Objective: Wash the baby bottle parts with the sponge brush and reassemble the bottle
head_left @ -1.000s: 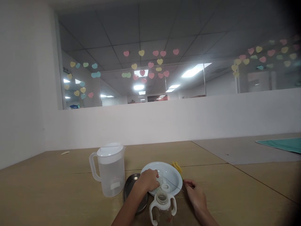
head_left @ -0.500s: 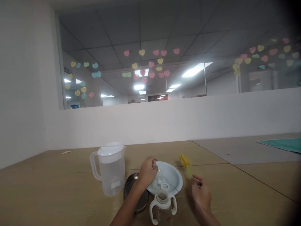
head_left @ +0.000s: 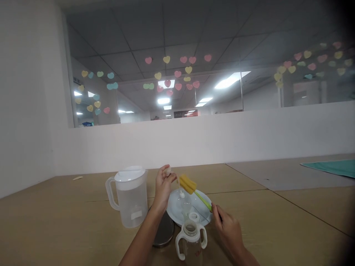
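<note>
My left hand (head_left: 163,186) is raised over the plate's left edge, fingers pinched on a translucent bottle nipple (head_left: 169,170). From it a thin straw with a white end piece (head_left: 182,194) seems to hang over the plate. My right hand (head_left: 227,225) grips the green handle of a sponge bottle brush (head_left: 188,184). Its yellow sponge head is close beside the nipple; whether they touch I cannot tell. Below stands an uncovered clear baby bottle (head_left: 191,238) with two white handles. Clear parts and a white ring (head_left: 194,217) lie in the white plate (head_left: 172,212).
A lidded translucent pitcher (head_left: 131,199) stands to the left. Partly behind my left forearm lies a dark metal tray (head_left: 164,231). A teal cloth (head_left: 332,168) is at the far right, and a small pale piece (head_left: 78,178) lies far left. Behind the table rises a white wall (head_left: 194,142) with windows.
My left hand has lifted the nipple up out of the plate. My right hand has picked up the bottle brush from beside the plate and swung its sponge head left, towards the nipple.
</note>
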The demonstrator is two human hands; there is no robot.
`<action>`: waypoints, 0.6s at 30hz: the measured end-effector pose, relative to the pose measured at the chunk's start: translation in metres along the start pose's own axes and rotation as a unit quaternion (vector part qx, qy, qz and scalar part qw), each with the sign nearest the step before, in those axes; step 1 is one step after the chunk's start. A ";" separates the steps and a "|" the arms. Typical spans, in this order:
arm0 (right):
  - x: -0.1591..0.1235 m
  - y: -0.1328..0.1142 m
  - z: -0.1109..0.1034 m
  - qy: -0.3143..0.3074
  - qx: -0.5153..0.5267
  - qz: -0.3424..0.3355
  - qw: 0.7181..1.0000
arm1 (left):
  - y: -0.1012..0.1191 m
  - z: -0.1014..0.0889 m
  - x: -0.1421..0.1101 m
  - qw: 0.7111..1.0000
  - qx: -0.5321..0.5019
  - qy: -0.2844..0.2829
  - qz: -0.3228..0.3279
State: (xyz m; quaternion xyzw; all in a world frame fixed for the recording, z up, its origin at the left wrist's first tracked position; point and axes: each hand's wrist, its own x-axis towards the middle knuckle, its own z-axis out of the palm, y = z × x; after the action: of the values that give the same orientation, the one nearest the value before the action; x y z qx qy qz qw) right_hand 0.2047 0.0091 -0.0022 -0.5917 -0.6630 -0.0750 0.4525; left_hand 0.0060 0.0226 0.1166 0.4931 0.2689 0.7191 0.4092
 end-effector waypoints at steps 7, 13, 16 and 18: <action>-0.002 -0.002 -0.003 0.229 -0.029 -0.265 0.936 | 0.016 -0.003 -0.002 0.996 0.056 -0.004 0.072; -0.001 -0.003 -0.005 0.279 -0.040 -0.172 0.944 | 0.012 -0.014 0.002 0.924 0.355 -0.037 0.139; 0.000 0.000 -0.004 0.279 -0.044 -0.143 0.948 | 0.014 -0.023 0.005 0.831 0.538 -0.085 0.110; 0.000 0.001 -0.004 0.279 -0.042 -0.147 0.948 | 0.013 -0.028 0.005 0.748 0.651 -0.119 0.056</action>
State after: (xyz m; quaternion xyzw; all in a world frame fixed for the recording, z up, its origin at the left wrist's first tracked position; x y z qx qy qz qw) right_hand 0.2069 0.0066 -0.0008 -0.4620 -0.5861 -0.3302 0.5780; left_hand -0.0253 0.0207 0.1196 0.7356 0.5929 0.3269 -0.0227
